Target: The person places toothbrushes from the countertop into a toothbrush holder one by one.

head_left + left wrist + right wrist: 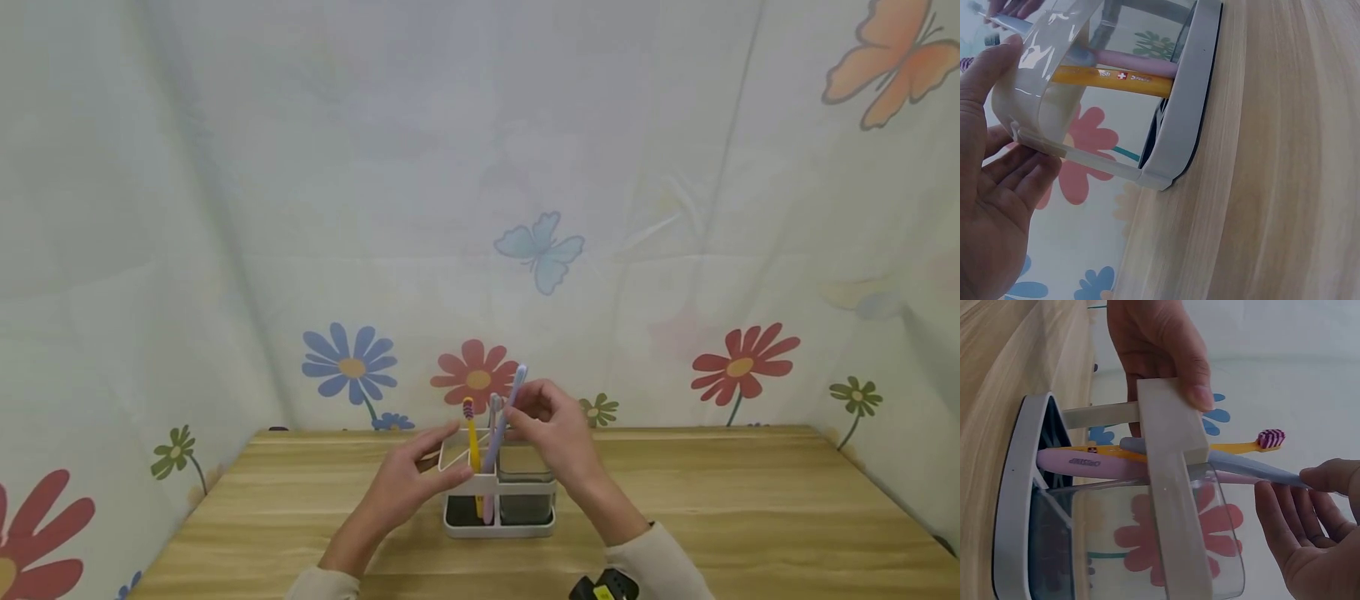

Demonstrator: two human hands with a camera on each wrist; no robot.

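Note:
A white toothbrush holder [461, 531] stands on the table, and my left hand [411, 477] grips its upper frame from the left, thumb in front and fingers behind. My right hand [1319, 531] pinches a blue toothbrush [1244, 467] near its head between thumb and fingers. That brush slants through the frame's opening, its handle end well above the holder's base. A yellow toothbrush [1235, 447] with a purple-and-white bristled head and a pink toothbrush [1135, 62] stand in the same left compartment. The blue brush's bristles are not clearly seen.
A clear cup [527, 504] sits in the holder's right compartment. Under everything is a wood-grain table [750, 508]. Behind it hangs a pale cloth backdrop [390, 167] printed with flowers and butterflies. A dark device [606, 586] is on the right wrist.

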